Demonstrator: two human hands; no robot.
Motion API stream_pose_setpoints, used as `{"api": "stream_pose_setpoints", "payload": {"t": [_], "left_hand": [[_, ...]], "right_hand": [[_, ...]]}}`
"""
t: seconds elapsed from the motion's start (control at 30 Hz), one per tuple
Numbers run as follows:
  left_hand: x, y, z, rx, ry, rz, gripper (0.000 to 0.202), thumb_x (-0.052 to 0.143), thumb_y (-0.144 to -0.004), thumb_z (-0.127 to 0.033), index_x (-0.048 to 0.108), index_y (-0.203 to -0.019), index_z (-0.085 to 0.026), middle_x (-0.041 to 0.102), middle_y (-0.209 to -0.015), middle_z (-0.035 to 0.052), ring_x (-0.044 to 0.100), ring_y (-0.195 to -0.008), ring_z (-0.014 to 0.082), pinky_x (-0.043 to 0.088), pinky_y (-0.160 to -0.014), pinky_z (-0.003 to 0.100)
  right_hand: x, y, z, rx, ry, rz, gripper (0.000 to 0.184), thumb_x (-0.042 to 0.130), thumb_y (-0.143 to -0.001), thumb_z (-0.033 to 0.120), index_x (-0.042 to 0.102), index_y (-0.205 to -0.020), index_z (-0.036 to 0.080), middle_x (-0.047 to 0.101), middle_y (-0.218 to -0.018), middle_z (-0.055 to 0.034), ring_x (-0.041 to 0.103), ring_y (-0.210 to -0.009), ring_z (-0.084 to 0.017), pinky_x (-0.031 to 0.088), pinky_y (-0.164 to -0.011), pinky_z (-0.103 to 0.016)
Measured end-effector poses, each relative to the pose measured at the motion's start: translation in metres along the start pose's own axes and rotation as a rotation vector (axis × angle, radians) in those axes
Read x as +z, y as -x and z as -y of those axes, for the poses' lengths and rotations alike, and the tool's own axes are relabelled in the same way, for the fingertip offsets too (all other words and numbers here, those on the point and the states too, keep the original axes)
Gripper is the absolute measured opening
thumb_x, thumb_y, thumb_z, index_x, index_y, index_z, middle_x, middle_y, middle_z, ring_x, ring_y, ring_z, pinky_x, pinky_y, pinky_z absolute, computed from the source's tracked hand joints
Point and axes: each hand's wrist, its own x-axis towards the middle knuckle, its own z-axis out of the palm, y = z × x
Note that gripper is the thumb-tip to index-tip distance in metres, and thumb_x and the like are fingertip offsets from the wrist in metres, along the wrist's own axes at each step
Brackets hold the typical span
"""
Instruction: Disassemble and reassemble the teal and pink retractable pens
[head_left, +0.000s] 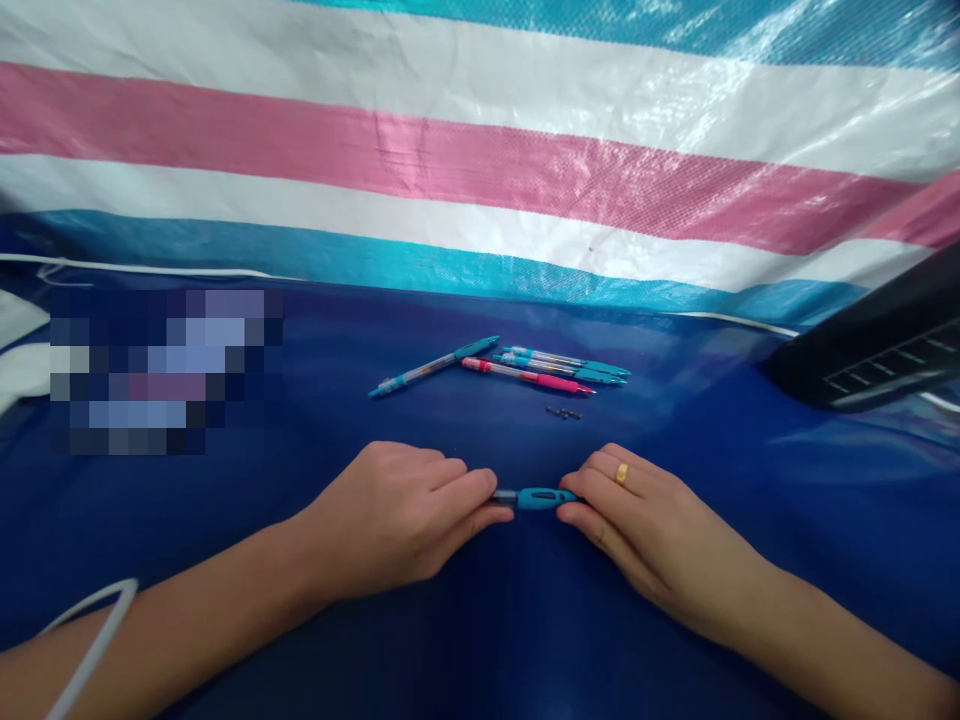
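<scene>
A blue pen [536, 497] lies level between my two hands just above the dark blue table cover [480, 620]. My left hand [397, 515] pinches its left end with thumb and fingers closed. The right end is pinched by my right hand [637, 525], which wears a gold ring. Beyond them lie a blue pen [433, 367] on its own, then a group of two blue pens [566, 364] and a pink pen [529, 377]. A small dark part [563, 412] rests just in front of the pink pen.
A striped pink, white and blue tarp [480, 160] stands behind the table. A black device [874, 350] sits at the right edge. A white cable [94, 640] runs by my left forearm. A blurred patch [161, 370] covers the left of the table.
</scene>
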Motion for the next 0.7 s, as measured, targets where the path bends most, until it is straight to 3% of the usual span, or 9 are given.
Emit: {"api": "stream_pose_setpoints", "payload": {"t": [0.13,0.27,0.43,0.7], "left_hand": [[0.0,0.001,-0.001,0.055,-0.079,-0.049,0.032,0.044,-0.1,-0.031,0.058,-0.075,-0.017,0.058,-0.056,-0.0023,0.052,-0.047,0.0134,0.035,-0.046,0.026],[-0.002,0.001,-0.009,0.008,-0.012,0.07,0.041,0.034,-0.102,-0.03,0.054,-0.069,-0.018,0.053,-0.052,-0.0025,0.048,-0.042,0.0133,0.03,-0.042,0.027],[-0.004,-0.001,-0.011,-0.073,0.097,0.19,0.042,0.03,-0.103,-0.03,0.048,-0.067,-0.019,0.051,-0.05,-0.0031,0.046,-0.039,0.0123,0.025,-0.041,0.026],[-0.009,0.001,-0.012,-0.05,0.124,0.174,0.038,0.033,-0.102,-0.028,0.047,-0.067,-0.019,0.05,-0.051,-0.0034,0.047,-0.039,0.0132,0.024,-0.041,0.028]], "right_hand": [[-0.005,-0.002,-0.002,0.025,-0.115,0.071,0.036,0.027,-0.104,0.031,0.061,-0.102,0.016,0.064,-0.09,-0.0077,0.058,-0.08,-0.019,0.047,-0.076,-0.034],[-0.004,-0.002,-0.004,-0.017,-0.164,0.129,0.04,0.029,-0.104,0.032,0.063,-0.089,0.017,0.062,-0.08,-0.0048,0.056,-0.072,-0.017,0.046,-0.072,-0.033],[0.001,-0.001,-0.004,-0.032,-0.138,0.099,0.04,0.032,-0.104,0.031,0.062,-0.081,0.018,0.059,-0.072,-0.0027,0.052,-0.066,-0.016,0.043,-0.068,-0.031],[-0.003,0.001,0.005,-0.024,-0.088,0.104,0.043,0.027,-0.105,0.029,0.06,-0.079,0.018,0.057,-0.071,-0.0023,0.049,-0.064,-0.016,0.038,-0.061,-0.03]]}}
